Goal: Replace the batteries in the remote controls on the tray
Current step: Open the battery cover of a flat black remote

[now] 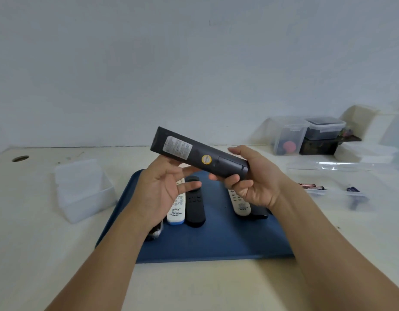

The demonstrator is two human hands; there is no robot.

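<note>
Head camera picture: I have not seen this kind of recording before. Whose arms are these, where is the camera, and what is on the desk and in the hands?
There is no machine here. A person wears a wide-angle camera on the head, so you look down along their own two bare arms.

The right hand grips the near end of a long black remote, held up with its back facing the camera; a label and a round yellow sticker show on it. The left hand supports it from below with relaxed fingers.

Beneath lies a blue tray holding more remotes: a white one with a blue end, a black one, another white one, and others partly hidden.

On the desk, an empty-looking clear plastic box sits left; loose batteries and storage containers sit right.
</note>
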